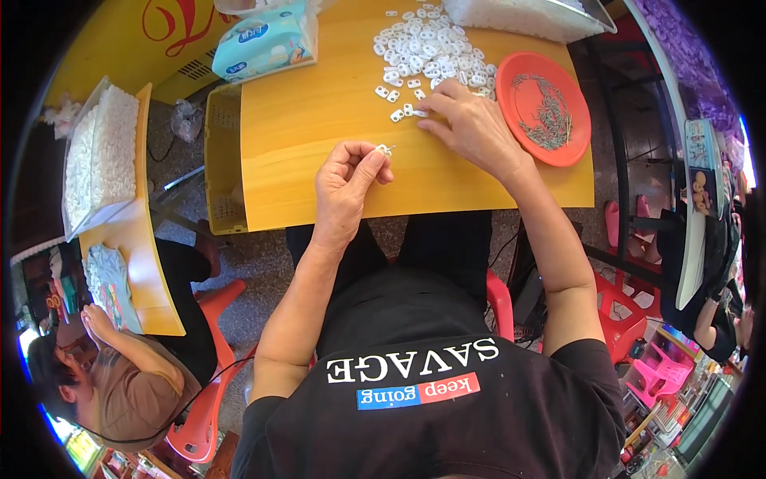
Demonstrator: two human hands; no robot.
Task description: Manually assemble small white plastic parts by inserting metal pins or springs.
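Note:
Between thumb and fingertips, my left hand point(347, 182) pinches a small white plastic piece point(383, 149), held just over the table's near part. A thin metal pin sticks out from that piece toward the right. My right hand point(472, 128) is at the near edge of a heap of white two-holed plastic pieces point(431, 48). Its thumb and index finger are apart, with one loose white piece point(420, 113) right at their tips. Several more pieces lie scattered beside those fingers. Right of this hand, a red plate point(507, 84) holds many short metal pins point(550, 120).
The yellow table point(303, 144) carries a blue tissue pack point(265, 44) at far left and a clear tub of white pieces point(527, 20) at far right. A yellow crate point(226, 160) stands against its left side. Another person point(132, 375) sits at a side table on the left.

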